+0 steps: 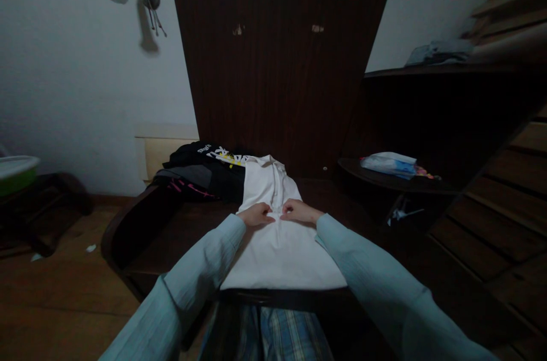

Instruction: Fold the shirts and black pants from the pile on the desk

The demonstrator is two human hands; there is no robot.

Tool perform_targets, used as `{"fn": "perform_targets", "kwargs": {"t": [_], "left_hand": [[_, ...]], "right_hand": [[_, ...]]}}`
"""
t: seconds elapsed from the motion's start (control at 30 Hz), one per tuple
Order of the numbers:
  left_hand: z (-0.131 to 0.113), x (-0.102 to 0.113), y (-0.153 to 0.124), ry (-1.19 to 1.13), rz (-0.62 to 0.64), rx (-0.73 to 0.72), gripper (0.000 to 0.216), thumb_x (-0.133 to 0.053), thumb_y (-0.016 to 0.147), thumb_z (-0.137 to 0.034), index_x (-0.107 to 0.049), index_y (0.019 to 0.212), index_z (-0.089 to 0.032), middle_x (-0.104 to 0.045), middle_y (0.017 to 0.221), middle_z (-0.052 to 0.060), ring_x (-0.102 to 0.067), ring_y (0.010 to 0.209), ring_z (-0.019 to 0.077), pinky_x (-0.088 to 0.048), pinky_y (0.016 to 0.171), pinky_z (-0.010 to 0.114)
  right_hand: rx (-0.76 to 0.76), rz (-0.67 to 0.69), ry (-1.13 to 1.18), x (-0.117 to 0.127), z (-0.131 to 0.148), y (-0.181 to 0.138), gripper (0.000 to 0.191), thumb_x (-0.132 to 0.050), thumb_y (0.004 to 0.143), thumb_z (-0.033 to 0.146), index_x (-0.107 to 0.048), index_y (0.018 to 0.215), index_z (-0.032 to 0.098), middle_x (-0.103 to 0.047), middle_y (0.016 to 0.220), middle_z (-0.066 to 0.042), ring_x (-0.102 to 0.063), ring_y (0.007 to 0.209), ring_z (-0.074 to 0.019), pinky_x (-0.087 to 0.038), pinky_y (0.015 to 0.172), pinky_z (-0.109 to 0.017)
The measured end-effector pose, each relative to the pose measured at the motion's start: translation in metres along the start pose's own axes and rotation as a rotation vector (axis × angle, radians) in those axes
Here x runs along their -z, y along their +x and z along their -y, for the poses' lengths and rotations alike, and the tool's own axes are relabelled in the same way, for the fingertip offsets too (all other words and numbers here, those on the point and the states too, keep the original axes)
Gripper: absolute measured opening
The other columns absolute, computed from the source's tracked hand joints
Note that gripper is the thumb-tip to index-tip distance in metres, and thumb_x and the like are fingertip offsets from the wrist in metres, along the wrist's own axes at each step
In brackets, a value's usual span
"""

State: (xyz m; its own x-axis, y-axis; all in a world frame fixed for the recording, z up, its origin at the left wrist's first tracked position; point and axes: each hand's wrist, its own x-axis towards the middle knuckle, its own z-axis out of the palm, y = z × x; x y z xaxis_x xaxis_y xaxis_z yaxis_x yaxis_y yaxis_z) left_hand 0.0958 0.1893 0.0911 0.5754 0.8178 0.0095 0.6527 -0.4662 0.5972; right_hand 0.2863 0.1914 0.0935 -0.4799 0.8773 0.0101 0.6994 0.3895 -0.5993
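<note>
A white shirt (282, 258) lies spread over the dark wooden surface in front of me. Its narrower, creased upper part reaches back beside a pile of dark clothes. A seam or front opening runs down its middle. My left hand (256, 214) pinches the cloth just left of that line, thumb and fingers closed on it. Opposite, close by but apart, my right hand (301, 211) pinches the cloth on the right side. Any small fastener between the fingertips is too small to make out.
Folded dark clothes (192, 170) with printed lettering sit at the back left. To the right, a rounded shelf (359, 170) carries a plastic packet (388, 163); more cloth (440, 52) rests on the shelf above. A green basin (17, 179) stands far left.
</note>
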Motion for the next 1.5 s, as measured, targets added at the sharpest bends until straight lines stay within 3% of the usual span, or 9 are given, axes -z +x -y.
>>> {"fn": "perform_targets", "kwargs": {"t": [0.17, 0.27, 0.5, 0.8, 1.1, 1.27, 1.5], "left_hand": [[-0.003, -0.002, -0.001, 0.060, -0.065, -0.074, 0.015, -0.062, 0.063, -0.027, -0.058, 0.064, -0.013, -0.044, 0.058, -0.004, -0.037, 0.054, 0.0092, -0.029, 0.051, 0.021], [-0.001, -0.004, 0.001, 0.038, -0.043, -0.114, 0.013, -0.061, 0.064, -0.025, -0.057, 0.062, -0.013, -0.042, 0.055, -0.004, -0.036, 0.053, 0.0084, -0.029, 0.050, 0.020], [0.008, -0.005, 0.004, -0.100, -0.021, -0.140, 0.014, -0.062, 0.063, -0.026, -0.058, 0.064, -0.013, -0.045, 0.058, -0.004, -0.039, 0.057, 0.0085, -0.033, 0.055, 0.020], [0.006, -0.002, 0.007, -0.287, 0.026, -0.076, 0.011, -0.059, 0.063, -0.023, -0.057, 0.067, -0.013, -0.052, 0.072, -0.001, -0.047, 0.067, 0.0103, -0.037, 0.063, 0.021], [0.005, -0.002, 0.008, -0.231, 0.066, -0.037, 0.012, -0.057, 0.064, -0.023, -0.056, 0.062, -0.012, -0.044, 0.054, -0.005, -0.038, 0.052, 0.0074, -0.032, 0.052, 0.021], [0.002, -0.007, 0.005, -0.203, 0.027, -0.068, 0.007, -0.060, 0.060, -0.019, -0.057, 0.062, -0.013, -0.046, 0.057, -0.005, -0.040, 0.057, 0.0083, -0.033, 0.057, 0.021], [0.002, -0.006, 0.001, -0.255, 0.012, -0.050, 0.010, -0.057, 0.064, -0.021, -0.056, 0.069, -0.013, -0.049, 0.064, -0.003, -0.044, 0.060, 0.0086, -0.036, 0.058, 0.020]], "right_hand": [[-0.003, -0.053, -0.216, 0.002, 0.002, -0.004, 0.010, -0.066, 0.062, 0.024, -0.064, 0.065, 0.015, -0.057, 0.074, -0.003, -0.051, 0.073, -0.0141, -0.037, 0.064, -0.022], [0.015, -0.079, -0.248, 0.002, 0.003, -0.003, 0.010, -0.067, 0.060, 0.025, -0.065, 0.065, 0.016, -0.057, 0.075, -0.003, -0.051, 0.074, -0.0146, -0.037, 0.065, -0.022], [0.022, 0.021, 0.023, 0.003, -0.004, 0.000, 0.011, -0.064, 0.061, 0.024, -0.061, 0.060, 0.014, -0.054, 0.059, 0.002, -0.047, 0.059, -0.0101, -0.036, 0.057, -0.021], [0.079, 0.095, 0.397, 0.014, -0.002, -0.002, 0.022, -0.063, 0.060, 0.035, -0.056, 0.064, 0.014, -0.052, 0.062, 0.003, -0.046, 0.060, -0.0095, -0.037, 0.059, -0.023], [-0.038, 0.278, 0.261, 0.020, 0.002, 0.002, 0.030, -0.067, 0.055, 0.042, -0.056, 0.060, 0.015, -0.048, 0.056, 0.005, -0.042, 0.056, -0.0088, -0.030, 0.053, -0.021], [-0.011, 0.261, 0.085, 0.016, 0.006, 0.006, 0.025, -0.067, 0.053, 0.036, -0.053, 0.053, 0.015, -0.042, 0.050, 0.007, -0.036, 0.052, -0.0071, -0.025, 0.049, -0.021], [-0.014, 0.325, 0.377, 0.016, 0.007, 0.004, 0.021, -0.062, 0.057, 0.034, -0.057, 0.061, 0.014, -0.045, 0.052, 0.006, -0.037, 0.050, -0.0067, -0.026, 0.048, -0.020]]}}
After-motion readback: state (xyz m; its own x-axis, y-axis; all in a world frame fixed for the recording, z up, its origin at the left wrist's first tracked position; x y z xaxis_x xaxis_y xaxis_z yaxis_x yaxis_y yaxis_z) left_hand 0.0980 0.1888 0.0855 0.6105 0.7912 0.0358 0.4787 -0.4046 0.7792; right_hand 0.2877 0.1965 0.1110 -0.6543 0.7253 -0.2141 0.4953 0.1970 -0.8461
